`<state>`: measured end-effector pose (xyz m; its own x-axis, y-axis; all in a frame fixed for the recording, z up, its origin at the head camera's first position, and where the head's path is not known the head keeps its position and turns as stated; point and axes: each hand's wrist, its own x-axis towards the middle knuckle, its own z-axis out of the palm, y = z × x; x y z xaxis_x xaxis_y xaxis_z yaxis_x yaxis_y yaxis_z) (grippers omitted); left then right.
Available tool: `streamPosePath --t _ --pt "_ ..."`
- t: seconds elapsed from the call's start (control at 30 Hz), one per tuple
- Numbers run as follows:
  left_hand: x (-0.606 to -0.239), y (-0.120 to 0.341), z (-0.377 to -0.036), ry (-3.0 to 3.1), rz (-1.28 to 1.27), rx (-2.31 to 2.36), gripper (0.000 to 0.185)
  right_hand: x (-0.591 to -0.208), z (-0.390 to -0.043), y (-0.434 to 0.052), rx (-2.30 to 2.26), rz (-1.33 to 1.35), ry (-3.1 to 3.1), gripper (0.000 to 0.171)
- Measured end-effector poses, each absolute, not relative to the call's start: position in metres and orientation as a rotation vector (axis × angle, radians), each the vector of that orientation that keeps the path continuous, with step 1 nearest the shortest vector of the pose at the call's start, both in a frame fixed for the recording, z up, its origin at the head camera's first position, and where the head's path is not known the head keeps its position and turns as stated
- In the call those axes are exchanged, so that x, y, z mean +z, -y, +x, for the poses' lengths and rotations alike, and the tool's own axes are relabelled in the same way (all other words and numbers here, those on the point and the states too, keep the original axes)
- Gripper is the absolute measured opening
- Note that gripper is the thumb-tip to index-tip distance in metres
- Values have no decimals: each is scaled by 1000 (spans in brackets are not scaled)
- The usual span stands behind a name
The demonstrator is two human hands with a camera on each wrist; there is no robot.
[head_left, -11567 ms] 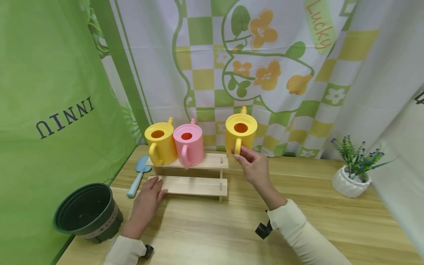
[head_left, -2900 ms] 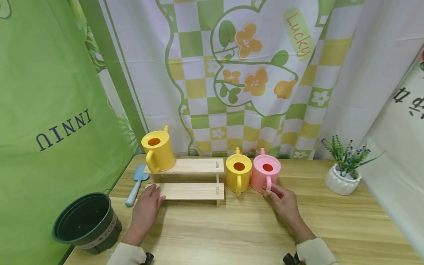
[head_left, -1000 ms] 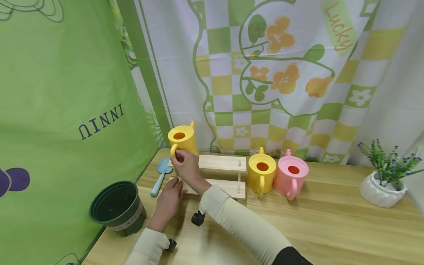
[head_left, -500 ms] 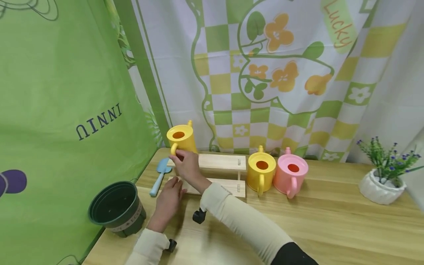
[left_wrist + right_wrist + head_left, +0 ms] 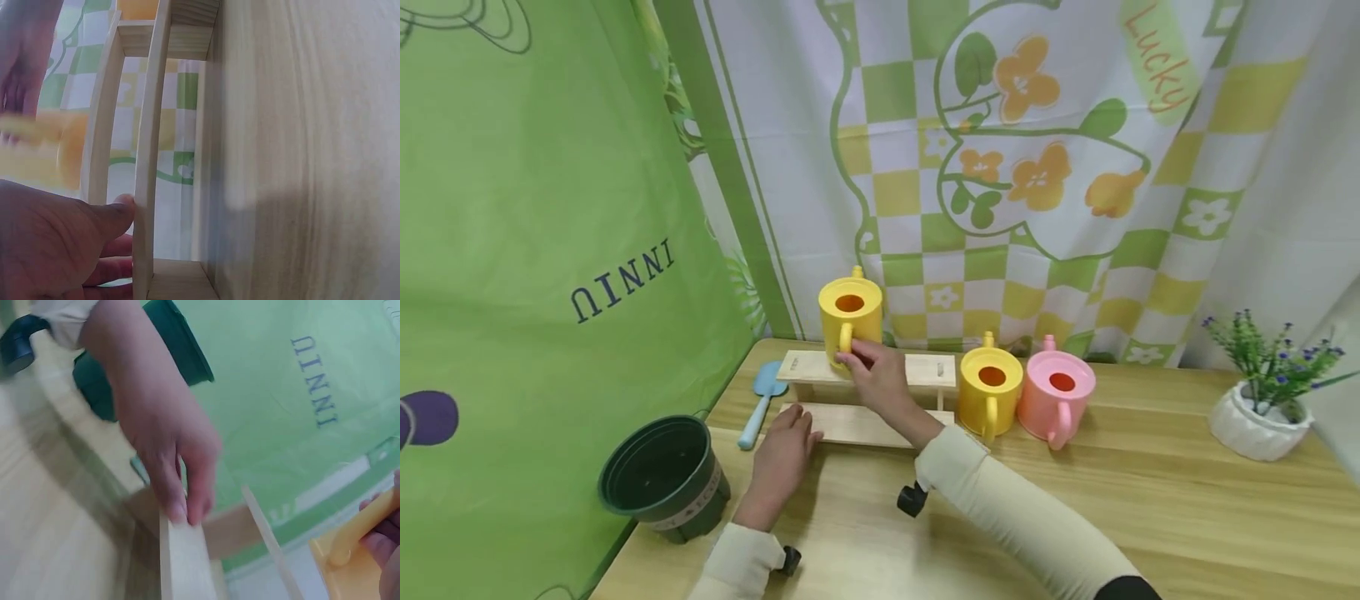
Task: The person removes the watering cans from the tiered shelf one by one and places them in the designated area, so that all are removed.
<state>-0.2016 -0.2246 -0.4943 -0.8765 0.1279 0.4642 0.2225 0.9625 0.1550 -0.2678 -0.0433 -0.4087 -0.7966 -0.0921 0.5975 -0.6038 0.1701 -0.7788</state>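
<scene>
While the left hand (image 5: 782,442) rests flat-fingered on the shelf's lower board (image 5: 850,423), right hand (image 5: 880,379) fingers pinch the upright yellow watering can's (image 5: 850,321) handle at its 6 o'clock.

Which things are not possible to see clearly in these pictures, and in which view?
- Lifted yellow watering can, head view: whether its base touches the wooden shelf is hidden by the right hand.
- Same can, left wrist view: only a blur.
- Left hand, left wrist view: fingertips hidden behind the shelf board.
- Green pot, right wrist view: mostly covered by the left hand.
- Blue trowel, head view: too small for detail.
</scene>
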Motion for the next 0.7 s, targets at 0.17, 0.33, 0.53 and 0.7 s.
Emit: streamPosePath --t 0.17,0.33,0.53,0.7 --pt "-497 227 -205 2639 -280 -291 41 -412 -258 -12 1567 731 1992 13" --pt "-495 229 -206 2627 -307 -284 41 -412 -249 -55 1497 756 1987 14" --pt "-494 227 -205 2623 -309 -306 39 -403 -240 -92 1418 687 2020 11" --pt "-494 227 -204 2624 -306 -317 38 -397 -229 -119 1437 656 2035 12"
